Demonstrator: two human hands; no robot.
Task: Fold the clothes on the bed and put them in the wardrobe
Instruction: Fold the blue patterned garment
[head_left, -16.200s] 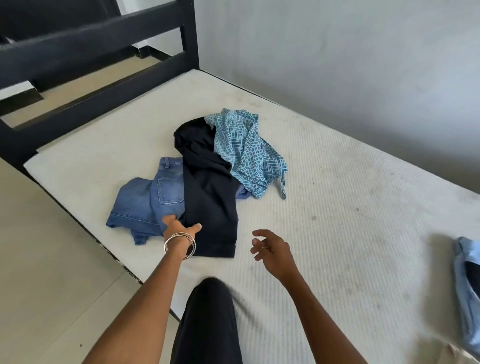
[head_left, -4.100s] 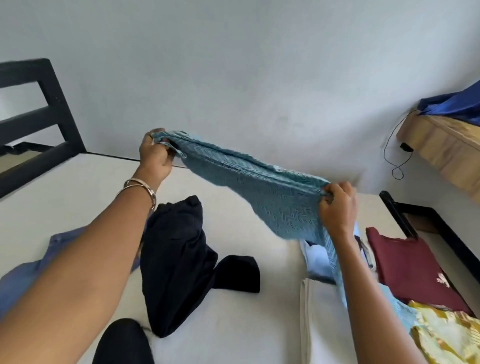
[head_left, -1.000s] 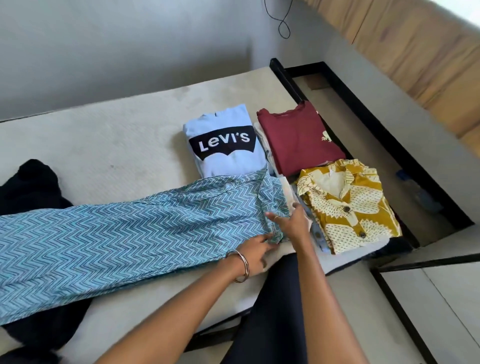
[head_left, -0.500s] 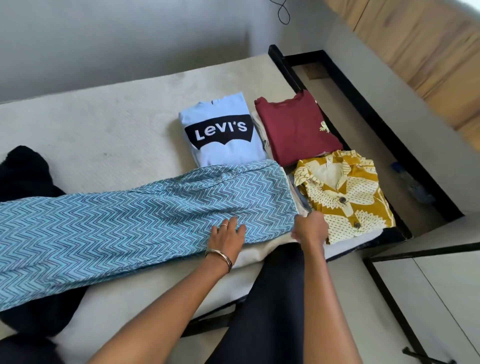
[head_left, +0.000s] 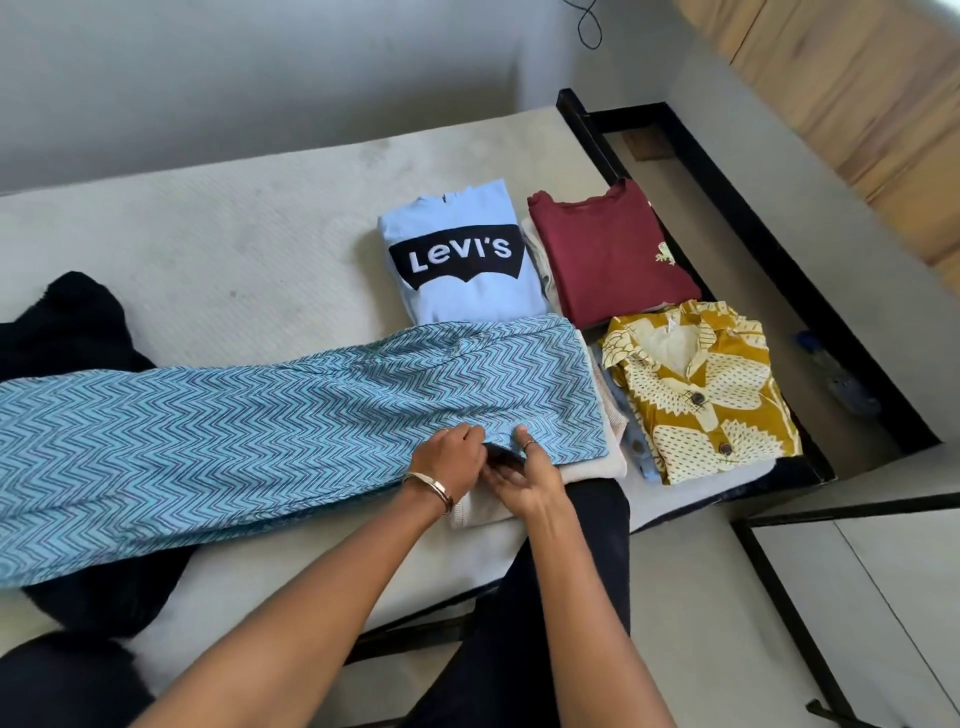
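Blue zigzag garment lies flat across mattress, running 9 to 3 o'clock; its R end overlaps a folded cream item. Both hands at its near hem: left hand w/ bangle pinches the edge, right hand grips it too, thumb on top, fingers under. Folded stacks at 1–3 o'clock: Levi's tee, maroon top, yellow shirt; black clothing at 9.
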